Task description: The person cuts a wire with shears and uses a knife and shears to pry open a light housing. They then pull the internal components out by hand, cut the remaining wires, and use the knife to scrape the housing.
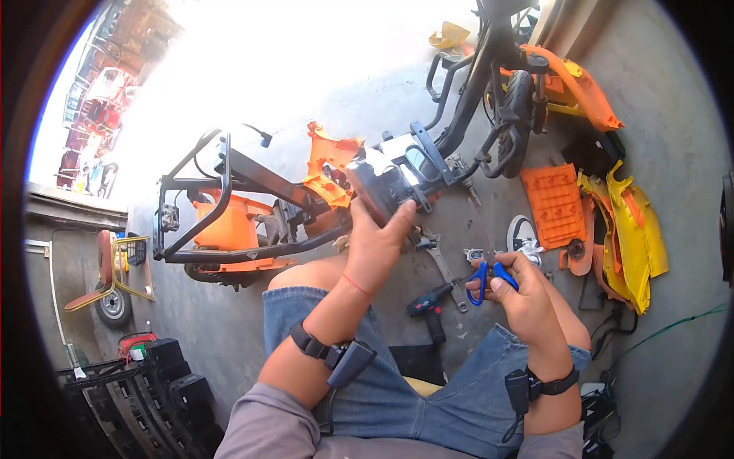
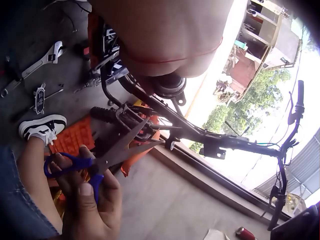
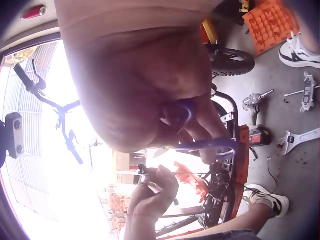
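Two hands, both w/ something in their grip. L hand [image 1: 375,233] is curled round a dark, rounded part [image 2: 170,86], prob. a horn or lamp housing; how far its far-side fingers wrap, can't tell. That part is held up before the bent legs, beside the bare scooter frame [image 1: 451,138], prob. so its near side can be got at. A holed tab sticks out from its rim, looks like a mtg. lug.

R hand [image 1: 524,298] is partly closed, thumb & fingers hooked in the blue loops of the scissors [image 2: 102,164], over the R thigh; blades spread in a V, pointing away from the palm, w/ nothing seen between them. Loops spread apart, presumably what keeps the V open. Blades grey metal, loops smooth plastic.

Adj. wrench [image 1: 442,268], flat & silvery, lies on the concrete between the legs nr. the cordless drill [image 1: 432,302], prob. for easy reach. R of them: ribbed orange panel [image 1: 554,206], thin curved yellow fairing [image 1: 646,229], prob. laid aside to bare the black tubing.
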Motion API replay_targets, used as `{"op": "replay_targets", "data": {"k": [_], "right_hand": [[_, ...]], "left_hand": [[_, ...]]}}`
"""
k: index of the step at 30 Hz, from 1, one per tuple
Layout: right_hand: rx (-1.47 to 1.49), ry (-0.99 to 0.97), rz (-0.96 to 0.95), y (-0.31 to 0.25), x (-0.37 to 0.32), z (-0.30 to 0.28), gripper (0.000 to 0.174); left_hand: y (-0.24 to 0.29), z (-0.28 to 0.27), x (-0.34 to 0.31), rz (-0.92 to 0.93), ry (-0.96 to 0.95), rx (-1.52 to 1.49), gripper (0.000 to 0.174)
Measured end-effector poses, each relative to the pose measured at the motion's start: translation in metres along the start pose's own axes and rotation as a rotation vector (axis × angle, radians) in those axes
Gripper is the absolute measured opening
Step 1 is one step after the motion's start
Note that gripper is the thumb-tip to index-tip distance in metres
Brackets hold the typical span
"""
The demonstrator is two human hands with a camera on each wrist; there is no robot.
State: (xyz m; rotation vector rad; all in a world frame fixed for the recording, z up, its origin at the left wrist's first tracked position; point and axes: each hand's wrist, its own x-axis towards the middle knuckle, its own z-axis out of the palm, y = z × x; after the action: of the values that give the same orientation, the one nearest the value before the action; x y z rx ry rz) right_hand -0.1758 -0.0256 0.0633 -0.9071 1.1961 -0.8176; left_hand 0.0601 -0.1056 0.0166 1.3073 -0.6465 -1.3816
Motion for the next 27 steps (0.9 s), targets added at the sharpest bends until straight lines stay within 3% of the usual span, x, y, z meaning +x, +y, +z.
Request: {"op": "replay_targets", "data": {"k": [2, 3, 7, 12, 14, 18, 20, 21, 23, 27], "right_hand": [[0.148, 0.049, 0.037, -0.009, 0.005, -0.002, 0.024], [0.154, 0.071, 0.016, -0.010, 0.008, -0.002, 0.025], [0.208, 0.205, -0.057, 0.002, 0.022, 0.005, 0.028], [0.254, 0.211, -0.026, 0.006, 0.029, 0.005, 0.028], [0.301, 0.249, -0.065, 0.001, 0.028, 0.008, 0.027], [0.288, 0.213, -0.112, -0.002, 0.032, 0.013, 0.027], [0.209, 0.180, -0.201, 0.003, 0.036, 0.015, 0.029], [0.208, 0.179, -0.200, 0.005, 0.038, 0.015, 0.029], [0.075, 0.238, -0.238, 0.007, 0.044, 0.014, 0.031], [0.113, 0.271, -0.211, 0.006, 0.049, 0.018, 0.032]], "left_hand": [[0.006, 0.008, -0.013, 0.356, -0.093, 0.614, 0.060], [0.016, 0.015, -0.022, 0.297, -0.122, 0.730, 0.070], [0.008, 0.024, -0.035, 0.410, -0.208, 0.868, 0.069], [0.001, 0.029, -0.038, 0.337, -0.324, 0.748, 0.071], [-0.002, 0.027, -0.037, 0.170, -0.363, 0.549, 0.074], [-0.003, 0.027, -0.036, 0.203, -0.430, 0.448, 0.070], [-0.002, 0.028, -0.037, 0.016, -0.434, 0.110, 0.056], [0.001, 0.027, -0.036, 0.015, -0.433, 0.110, 0.056], [0.008, 0.024, -0.035, -0.273, -0.494, -0.125, 0.042], [0.013, 0.024, -0.038, -0.260, -0.487, -0.005, 0.037]]}}
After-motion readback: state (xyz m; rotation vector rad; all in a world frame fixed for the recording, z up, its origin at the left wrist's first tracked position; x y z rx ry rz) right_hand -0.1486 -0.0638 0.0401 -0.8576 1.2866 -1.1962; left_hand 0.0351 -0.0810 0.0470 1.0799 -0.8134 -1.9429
